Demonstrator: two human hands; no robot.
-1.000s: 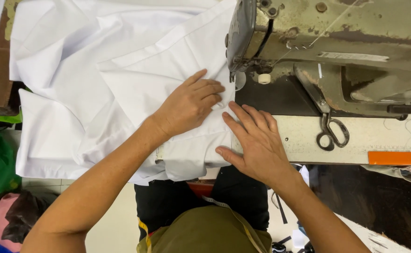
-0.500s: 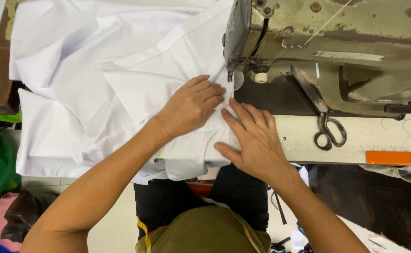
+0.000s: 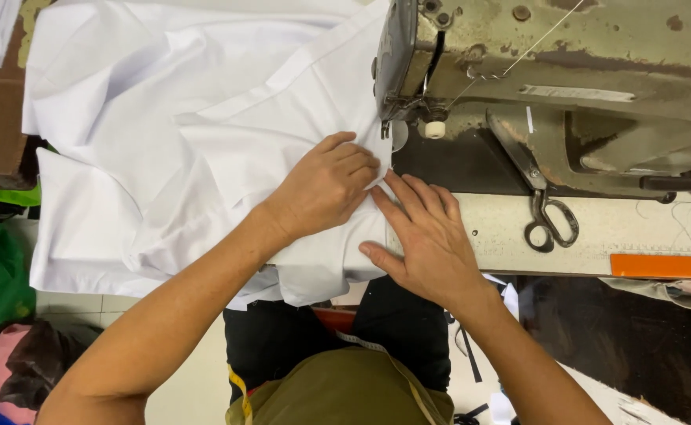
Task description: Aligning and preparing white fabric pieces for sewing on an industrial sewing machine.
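Left hand (image 3: 326, 185) curled, fingers pressed down on the white fabric (image 3: 196, 142) to pin the fold flat. Right hand (image 3: 428, 236) open, fingers spread flat on the fabric edge — probably steadying it. Fabric lies on the tabletop (image 3: 597, 236) under both hands, just left of the sewing machine (image 3: 550, 71) head. Scissors (image 3: 546, 220) well apart.

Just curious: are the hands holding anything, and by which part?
Both press white cloth flat near the needle: left hand curled on its folded edge, right hand flat beside it. Nothing is lifted.
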